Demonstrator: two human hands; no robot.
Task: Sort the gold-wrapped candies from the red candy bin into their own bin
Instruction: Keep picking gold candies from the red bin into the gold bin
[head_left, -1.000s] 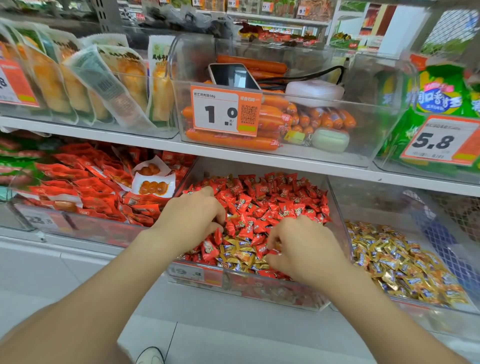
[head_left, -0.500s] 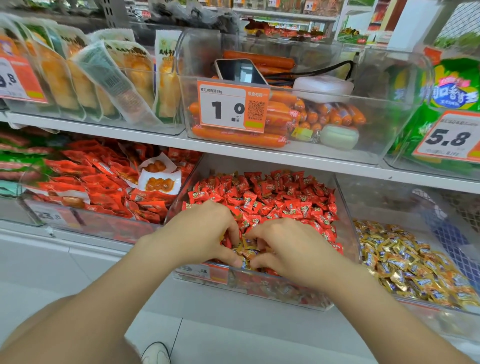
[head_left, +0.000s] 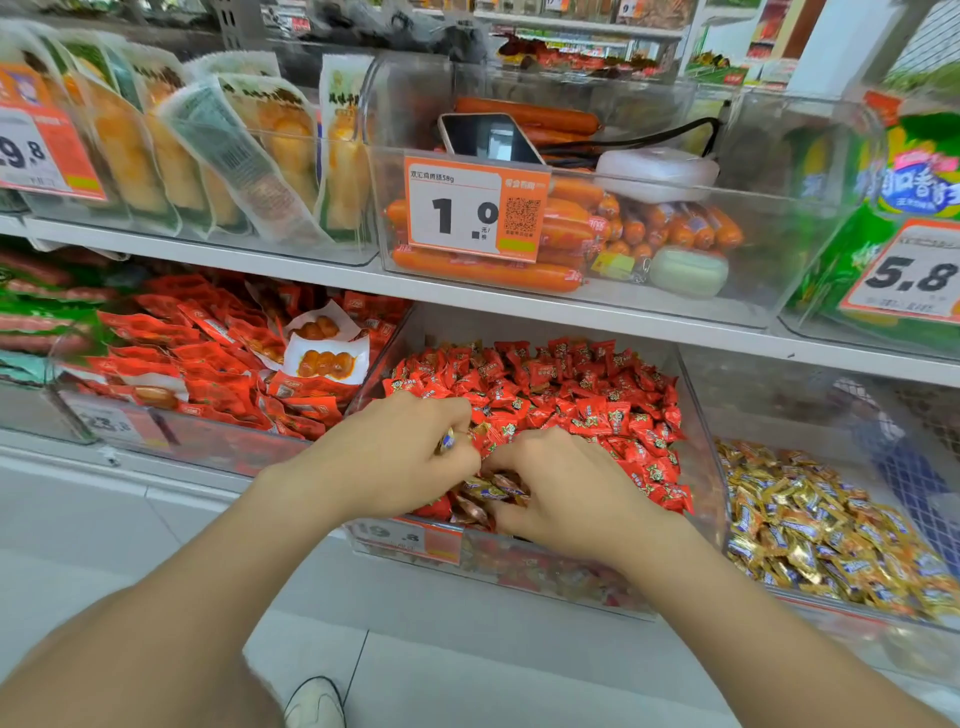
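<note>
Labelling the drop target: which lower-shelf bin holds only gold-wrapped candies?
The rightmost bin, right of the red candy bin, which has gold ones mixed in; the left bin holds red packets.

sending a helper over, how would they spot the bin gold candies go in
Under the white shelf board, find the red candy bin, a clear tub heaped with red wrappers. The gold candy bin is the next clear tub to its right: only gold wrappers with blue print, no red.

left hand (head_left: 384, 460), right hand (head_left: 569, 491) gripping gold candies (head_left: 485, 489) — front of red candy bin (head_left: 545, 577)
</note>
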